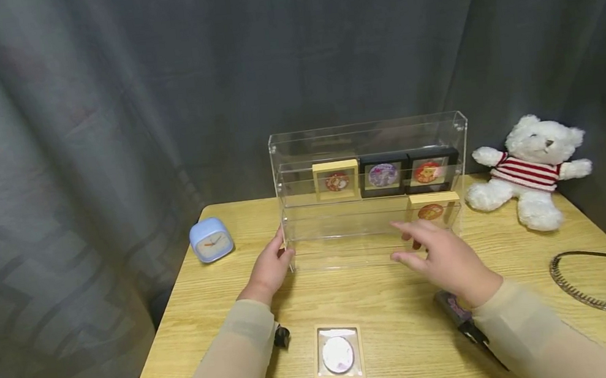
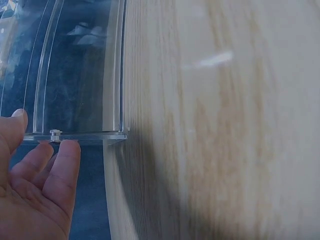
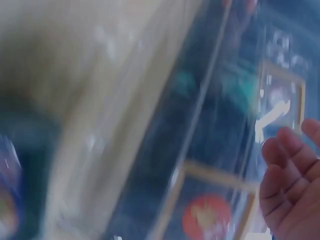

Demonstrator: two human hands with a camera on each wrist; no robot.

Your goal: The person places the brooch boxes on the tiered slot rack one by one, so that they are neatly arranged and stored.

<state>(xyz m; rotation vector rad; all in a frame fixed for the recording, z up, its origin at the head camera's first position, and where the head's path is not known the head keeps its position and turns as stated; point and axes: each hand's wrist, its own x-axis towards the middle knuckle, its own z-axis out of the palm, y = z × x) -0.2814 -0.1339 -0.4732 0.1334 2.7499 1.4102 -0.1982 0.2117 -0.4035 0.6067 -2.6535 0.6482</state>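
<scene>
A clear acrylic display rack (image 1: 275,179) stands upright on the wooden table. My left hand (image 1: 268,269) grips its lower left side panel (image 2: 95,135), thumb at the front and fingers behind. My right hand (image 1: 451,259) hovers before the rack's lower right, thumb and fingers apart and nothing between them. Close to those fingers, a light wood frame with an orange round badge (image 1: 430,212) sits on a lower tier. Higher up stand a light wood frame (image 1: 336,166), a black frame with a purple badge (image 1: 383,175) and a black frame with a red badge (image 1: 427,171).
Another light wood frame with a pale round badge (image 1: 338,355) lies flat at the table's front. A dark framed badge (image 1: 453,307) lies partly under my right wrist. Blue clock (image 1: 211,240) on the left; white teddy bear (image 1: 528,171) and headband (image 1: 586,298) on the right.
</scene>
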